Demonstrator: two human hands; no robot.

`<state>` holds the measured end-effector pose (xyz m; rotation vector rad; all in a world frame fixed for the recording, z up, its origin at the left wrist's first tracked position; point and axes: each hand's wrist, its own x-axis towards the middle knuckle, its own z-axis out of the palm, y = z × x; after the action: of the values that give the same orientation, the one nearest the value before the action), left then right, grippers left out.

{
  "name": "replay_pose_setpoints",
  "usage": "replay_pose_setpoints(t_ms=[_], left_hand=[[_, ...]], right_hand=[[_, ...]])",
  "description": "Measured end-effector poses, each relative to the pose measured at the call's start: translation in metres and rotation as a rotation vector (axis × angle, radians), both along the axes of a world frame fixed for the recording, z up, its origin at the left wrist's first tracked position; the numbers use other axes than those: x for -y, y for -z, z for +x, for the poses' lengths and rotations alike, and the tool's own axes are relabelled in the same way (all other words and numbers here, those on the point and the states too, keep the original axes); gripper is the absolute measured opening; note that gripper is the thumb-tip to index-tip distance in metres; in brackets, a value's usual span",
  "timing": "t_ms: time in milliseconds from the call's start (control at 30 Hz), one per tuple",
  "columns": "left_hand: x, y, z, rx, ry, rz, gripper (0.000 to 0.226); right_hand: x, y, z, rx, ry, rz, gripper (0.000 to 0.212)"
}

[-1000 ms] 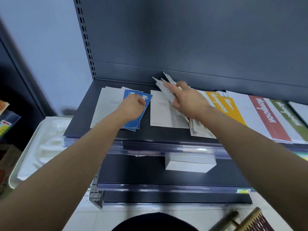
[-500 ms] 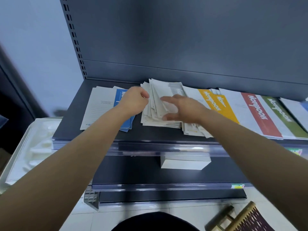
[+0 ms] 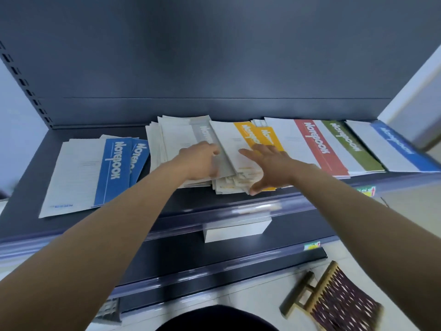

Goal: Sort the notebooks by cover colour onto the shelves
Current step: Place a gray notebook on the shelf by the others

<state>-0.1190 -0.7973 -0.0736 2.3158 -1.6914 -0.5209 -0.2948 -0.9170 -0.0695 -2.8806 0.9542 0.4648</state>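
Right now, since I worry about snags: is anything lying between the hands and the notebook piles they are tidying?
Nothing visible does. The left hand rests directly on the grey notebooks. The right hand lies flat, fingers spread, on the yellow notebooks. Both touch their piles.

On the shelf (image 3: 28, 187), the left hand (image 3: 202, 161) grips the grey notebooks (image 3: 181, 134). The right hand (image 3: 267, 163) lies flat on the yellow notebooks (image 3: 245, 133). Blue notebooks (image 3: 112, 168) lie left; the red notebook (image 3: 317, 146) and green notebook (image 3: 350, 144) lie right.
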Motion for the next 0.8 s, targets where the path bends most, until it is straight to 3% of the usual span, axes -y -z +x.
replay_pose_setpoints(t_ms=[100, 300, 433, 533, 667, 800], left_hand=[[0.001, 0.008, 0.003, 0.109, 0.038, 0.133, 0.070], [-0.009, -0.005, 0.017, 0.276, -0.069, 0.311, 0.059], [-0.003, -0.007, 0.011, 0.097, -0.120, 0.147, 0.042], [0.006, 0.002, 0.000, 0.031, -0.101, 0.036, 0.053], [0.010, 0.014, -0.004, 0.189, -0.010, 0.072, 0.074], [0.008, 0.011, 0.000, 0.195, -0.032, 0.058, 0.070]], right_hand=[[0.003, 0.005, -0.004, 0.013, -0.042, -0.015, 0.107], [0.017, 0.005, -0.009, -0.094, -0.097, -0.043, 0.117], [0.023, 0.002, -0.012, -0.045, -0.136, -0.047, 0.104], [0.026, -0.003, -0.016, -0.030, -0.153, -0.040, 0.089], [0.035, -0.008, -0.021, 0.034, -0.139, -0.030, 0.067], [0.049, -0.011, -0.027, 0.085, -0.092, -0.006, 0.057]])
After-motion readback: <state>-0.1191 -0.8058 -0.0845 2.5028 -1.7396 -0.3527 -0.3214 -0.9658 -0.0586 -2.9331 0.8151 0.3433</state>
